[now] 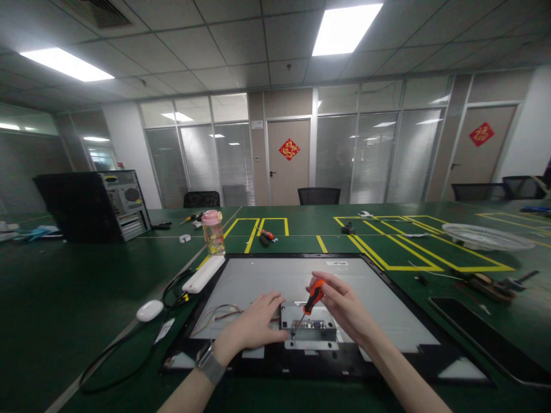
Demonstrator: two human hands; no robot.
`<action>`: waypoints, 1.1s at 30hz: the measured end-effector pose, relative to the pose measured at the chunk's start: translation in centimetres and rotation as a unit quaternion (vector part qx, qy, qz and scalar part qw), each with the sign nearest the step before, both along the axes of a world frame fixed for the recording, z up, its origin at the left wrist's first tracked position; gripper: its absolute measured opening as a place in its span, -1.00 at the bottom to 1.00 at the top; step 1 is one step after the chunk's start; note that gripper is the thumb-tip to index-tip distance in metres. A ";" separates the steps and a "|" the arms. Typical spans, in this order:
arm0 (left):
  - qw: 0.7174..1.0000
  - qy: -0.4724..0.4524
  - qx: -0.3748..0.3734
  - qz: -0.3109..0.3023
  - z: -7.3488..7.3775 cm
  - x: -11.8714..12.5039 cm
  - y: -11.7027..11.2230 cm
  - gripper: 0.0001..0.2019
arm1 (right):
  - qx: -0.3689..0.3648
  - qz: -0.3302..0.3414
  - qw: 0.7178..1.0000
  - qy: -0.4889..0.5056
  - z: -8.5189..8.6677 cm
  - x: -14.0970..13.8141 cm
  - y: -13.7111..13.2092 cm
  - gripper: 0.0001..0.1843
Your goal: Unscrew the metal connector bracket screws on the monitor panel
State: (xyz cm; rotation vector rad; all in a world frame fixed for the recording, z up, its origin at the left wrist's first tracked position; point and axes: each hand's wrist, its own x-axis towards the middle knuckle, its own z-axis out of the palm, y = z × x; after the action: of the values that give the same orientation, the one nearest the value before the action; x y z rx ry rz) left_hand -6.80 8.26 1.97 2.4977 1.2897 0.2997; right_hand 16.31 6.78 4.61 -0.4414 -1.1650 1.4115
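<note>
While the left hand (253, 327) lies flat, fingers loosely spread, on the screen panel (387, 298) just beside a metal box (314, 334), the right hand (344, 307) pinches an orange-handled screwdriver (310, 301), tilted, tip down on that box. The panel lies on the green table (64, 298), with a white mouse (150, 310) nearby.

The screwdriver (310, 299) has a glossy orange plastic handle and thin metal shaft. The little box (308, 326) is dull bare metal, the monitor back (267, 275) matt grey, and the tabletop (86, 298) looks like matt green mat.
</note>
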 end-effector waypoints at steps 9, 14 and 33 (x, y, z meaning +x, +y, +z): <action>1.000 0.000 0.000 0.003 0.0 0.1 0.0 -0.25 | 0.001 -0.014 1.000 0.000 0.1 -0.1 0.2 -0.72; 1.000 -0.005 -0.008 0.008 0.2 0.1 -0.2 -0.25 | 0.002 0.010 1.000 -0.009 0.2 -0.2 -0.1 -0.71; 1.000 0.000 -0.014 0.010 0.5 0.1 -0.4 -0.25 | 0.027 -0.003 1.000 0.000 0.6 -0.3 -0.5 -0.70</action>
State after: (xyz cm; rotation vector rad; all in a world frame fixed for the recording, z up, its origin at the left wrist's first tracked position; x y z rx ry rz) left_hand -6.67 7.84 2.50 2.4628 1.3095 0.2829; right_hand 16.05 6.31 5.18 -0.4071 -1.1984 1.3704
